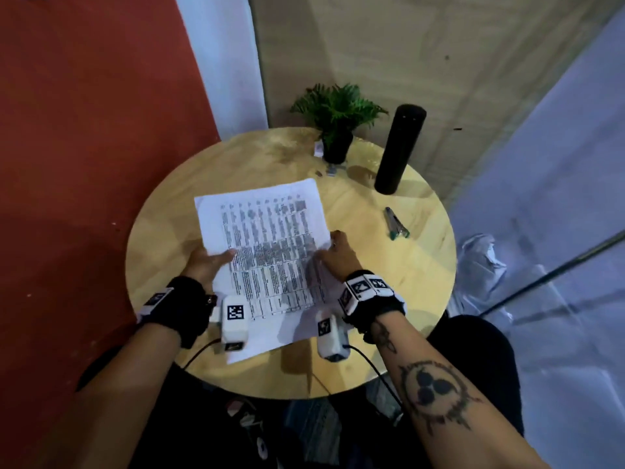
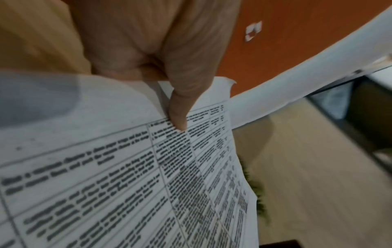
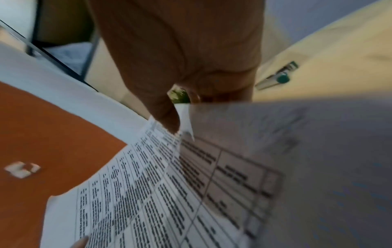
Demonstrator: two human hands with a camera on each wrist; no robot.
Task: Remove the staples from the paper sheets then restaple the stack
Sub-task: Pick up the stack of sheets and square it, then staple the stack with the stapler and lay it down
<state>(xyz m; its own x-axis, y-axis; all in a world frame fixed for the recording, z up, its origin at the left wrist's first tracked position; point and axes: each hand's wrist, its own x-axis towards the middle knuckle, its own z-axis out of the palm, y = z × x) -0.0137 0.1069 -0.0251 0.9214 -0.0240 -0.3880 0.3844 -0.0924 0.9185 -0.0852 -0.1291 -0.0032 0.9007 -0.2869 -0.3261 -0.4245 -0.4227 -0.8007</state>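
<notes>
A stack of printed paper sheets (image 1: 267,238) with tables of text is held a little above the round wooden table (image 1: 422,265). My left hand (image 1: 209,262) grips the stack's left edge, thumb (image 2: 178,115) on top of the sheet (image 2: 127,184). My right hand (image 1: 338,252) pinches the right edge, its thumb (image 3: 167,115) pressing the printed page (image 3: 159,193); another sheet curls beside it. A silver stapler (image 1: 395,223) with green ends lies on the table to the right of the paper, also in the right wrist view (image 3: 277,77). No staple shows.
A small potted fern (image 1: 336,120) and a tall black cylinder (image 1: 399,147) stand at the table's far side. Small bits (image 1: 329,170) lie near the pot. A red wall (image 1: 84,130) is on the left, and glass panels are on the right.
</notes>
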